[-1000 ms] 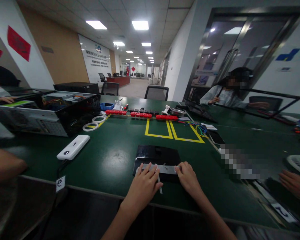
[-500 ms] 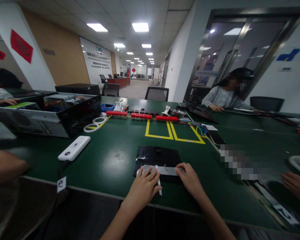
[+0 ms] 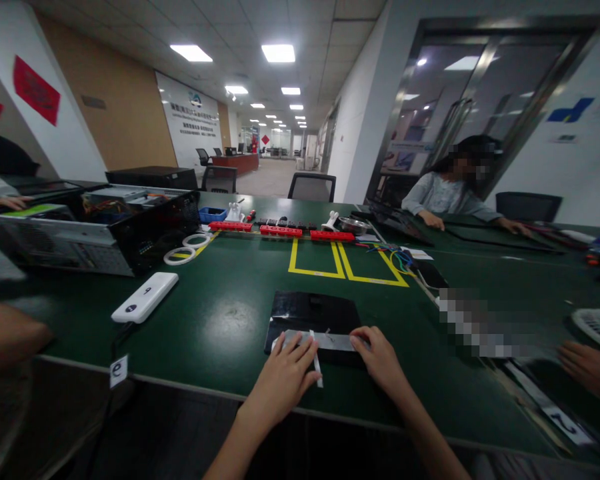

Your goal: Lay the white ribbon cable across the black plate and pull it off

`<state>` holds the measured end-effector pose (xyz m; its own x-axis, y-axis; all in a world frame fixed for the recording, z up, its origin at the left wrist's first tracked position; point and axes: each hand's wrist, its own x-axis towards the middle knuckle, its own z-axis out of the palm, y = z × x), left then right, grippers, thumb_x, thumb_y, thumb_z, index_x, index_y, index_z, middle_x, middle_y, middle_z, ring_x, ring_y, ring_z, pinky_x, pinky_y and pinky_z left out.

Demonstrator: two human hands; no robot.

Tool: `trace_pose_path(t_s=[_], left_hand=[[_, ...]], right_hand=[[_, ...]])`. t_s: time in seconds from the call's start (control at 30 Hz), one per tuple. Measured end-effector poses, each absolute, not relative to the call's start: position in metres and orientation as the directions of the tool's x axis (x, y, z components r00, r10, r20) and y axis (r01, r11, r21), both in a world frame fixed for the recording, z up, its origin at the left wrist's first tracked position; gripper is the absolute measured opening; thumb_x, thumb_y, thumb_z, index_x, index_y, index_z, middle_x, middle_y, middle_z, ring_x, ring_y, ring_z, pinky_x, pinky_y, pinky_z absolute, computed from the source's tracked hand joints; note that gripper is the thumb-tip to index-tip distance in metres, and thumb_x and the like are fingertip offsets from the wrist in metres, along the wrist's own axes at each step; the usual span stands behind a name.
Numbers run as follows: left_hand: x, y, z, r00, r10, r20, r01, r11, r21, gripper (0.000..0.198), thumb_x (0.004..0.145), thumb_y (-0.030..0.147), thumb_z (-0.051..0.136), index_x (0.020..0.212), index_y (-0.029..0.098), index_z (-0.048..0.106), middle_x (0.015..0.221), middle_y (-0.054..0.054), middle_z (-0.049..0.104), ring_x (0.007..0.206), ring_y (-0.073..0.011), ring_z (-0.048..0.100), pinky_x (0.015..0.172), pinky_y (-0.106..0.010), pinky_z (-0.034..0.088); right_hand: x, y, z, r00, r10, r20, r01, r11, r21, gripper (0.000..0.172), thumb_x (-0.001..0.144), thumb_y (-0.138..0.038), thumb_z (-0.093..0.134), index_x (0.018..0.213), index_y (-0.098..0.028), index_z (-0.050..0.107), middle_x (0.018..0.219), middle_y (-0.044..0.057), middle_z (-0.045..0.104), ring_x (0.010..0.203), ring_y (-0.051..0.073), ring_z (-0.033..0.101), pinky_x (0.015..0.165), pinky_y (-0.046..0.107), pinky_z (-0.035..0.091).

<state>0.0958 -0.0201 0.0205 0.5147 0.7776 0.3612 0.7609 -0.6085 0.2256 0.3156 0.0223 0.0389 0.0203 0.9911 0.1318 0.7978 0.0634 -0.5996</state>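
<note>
A glossy black panel [image 3: 314, 307] lies on the green table in front of me. Across its near part runs a flat grey strip [image 3: 336, 342], with a small thin mark or wire on top of it. My left hand [image 3: 286, 377] rests on the strip's left part, fingers stretched out flat. From beneath those fingers a narrow white strip [image 3: 319, 373] hangs toward the table's near edge. At the grey strip's right end my right hand [image 3: 379, 357] pinches it between thumb and fingers.
An opened computer case [image 3: 130, 233] stands at the left, near two white rings [image 3: 180, 256]. A white power bank [image 3: 145, 298] lies closer to me. Red blocks [image 3: 281, 231] line the far side, beyond yellow tape outlines [image 3: 317, 274]. Other people sit left and right; a co-worker's hand [image 3: 587, 367] shows at right.
Both my hands stay in place on the grey strip. The whole view has shifted slightly. Across the table at right, a person's hand has moved along a dark frame.
</note>
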Motion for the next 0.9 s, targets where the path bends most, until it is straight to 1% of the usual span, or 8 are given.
trace_pose_path(t_s=[0.13, 0.33, 0.4, 0.5, 0.6, 0.7, 0.8, 0.9], left_hand=[[0.082, -0.018, 0.031, 0.495, 0.775, 0.394, 0.726, -0.618, 0.302, 0.046, 0.092, 0.033, 0.043, 0.136, 0.021, 0.035, 0.135, -0.006, 0.048, 0.126, -0.0198, 0.041, 0.104, -0.045, 0.033], [0.033, -0.013, 0.033, 0.302, 0.822, 0.483, 0.784, -0.503, 0.365, 0.031, 0.091, 0.029, 0.043, 0.119, 0.023, 0.056, 0.119, -0.005, 0.062, 0.113, -0.0196, 0.054, 0.098, -0.043, 0.041], [0.018, -0.013, 0.025, 0.243, 0.828, 0.506, 0.81, -0.46, 0.363, 0.029, 0.091, 0.029, 0.044, 0.114, 0.022, 0.06, 0.114, -0.004, 0.065, 0.108, -0.0198, 0.057, 0.095, -0.041, 0.044], [0.004, -0.013, 0.012, 0.226, 0.829, 0.511, 0.836, -0.434, 0.335, 0.027, 0.09, 0.028, 0.045, 0.11, 0.023, 0.063, 0.11, -0.004, 0.067, 0.106, -0.0202, 0.058, 0.094, -0.041, 0.046], [0.0, -0.015, 0.002, 0.248, 0.83, 0.499, 0.854, -0.43, 0.292, 0.027, 0.089, 0.027, 0.045, 0.108, 0.023, 0.064, 0.111, -0.004, 0.066, 0.108, -0.0216, 0.057, 0.095, -0.044, 0.044], [0.001, -0.017, -0.001, 0.257, 0.83, 0.495, 0.869, -0.422, 0.257, 0.027, 0.089, 0.026, 0.046, 0.11, 0.023, 0.063, 0.113, -0.004, 0.066, 0.111, -0.0227, 0.055, 0.097, -0.046, 0.042], [0.002, -0.019, 0.0, 0.25, 0.837, 0.487, 0.877, -0.409, 0.253, 0.028, 0.089, 0.026, 0.046, 0.112, 0.023, 0.062, 0.115, -0.004, 0.065, 0.112, -0.0223, 0.055, 0.098, -0.045, 0.041], [0.002, -0.021, 0.002, 0.241, 0.848, 0.471, 0.882, -0.395, 0.259, 0.029, 0.089, 0.027, 0.045, 0.112, 0.022, 0.062, 0.115, -0.004, 0.064, 0.112, -0.0223, 0.055, 0.098, -0.046, 0.041]], right_hand=[[0.315, 0.022, 0.041, 0.022, 0.993, 0.12, 0.801, 0.054, -0.596, 0.02, 0.08, -0.027, 0.044, 0.082, -0.019, 0.062, 0.088, 0.007, 0.058, 0.086, 0.02, 0.057, 0.079, 0.031, 0.043], [0.315, 0.02, 0.045, 0.033, 0.992, 0.122, 0.789, 0.049, -0.612, 0.018, 0.079, -0.026, 0.045, 0.081, -0.019, 0.062, 0.088, 0.007, 0.059, 0.086, 0.02, 0.057, 0.078, 0.032, 0.043], [0.315, 0.02, 0.045, 0.032, 0.992, 0.124, 0.79, 0.051, -0.611, 0.018, 0.079, -0.025, 0.045, 0.081, -0.019, 0.062, 0.087, 0.007, 0.059, 0.086, 0.02, 0.057, 0.077, 0.031, 0.044], [0.317, 0.021, 0.043, 0.025, 0.993, 0.12, 0.808, 0.05, -0.587, 0.019, 0.08, -0.025, 0.045, 0.082, -0.018, 0.063, 0.089, 0.008, 0.058, 0.087, 0.02, 0.057, 0.077, 0.031, 0.044], [0.318, 0.022, 0.041, 0.002, 0.988, 0.152, 0.85, 0.079, -0.52, 0.019, 0.08, -0.024, 0.045, 0.083, -0.017, 0.062, 0.091, 0.009, 0.058, 0.09, 0.02, 0.056, 0.081, 0.031, 0.043], [0.317, 0.02, 0.042, -0.054, 0.981, 0.188, 0.899, 0.129, -0.418, 0.02, 0.081, -0.024, 0.045, 0.088, -0.017, 0.062, 0.102, 0.011, 0.057, 0.097, 0.023, 0.054, 0.084, 0.035, 0.042], [0.314, 0.017, 0.046, -0.114, 0.98, 0.166, 0.929, 0.164, -0.331, 0.029, 0.084, -0.025, 0.041, 0.105, -0.018, 0.06, 0.119, 0.012, 0.053, 0.111, 0.025, 0.048, 0.089, 0.039, 0.041], [0.313, 0.018, 0.045, -0.23, 0.964, 0.131, 0.939, 0.255, -0.229, 0.044, 0.085, -0.017, 0.036, 0.126, -0.02, 0.05, 0.136, 0.01, 0.042, 0.127, 0.025, 0.036, 0.1, 0.041, 0.033]])
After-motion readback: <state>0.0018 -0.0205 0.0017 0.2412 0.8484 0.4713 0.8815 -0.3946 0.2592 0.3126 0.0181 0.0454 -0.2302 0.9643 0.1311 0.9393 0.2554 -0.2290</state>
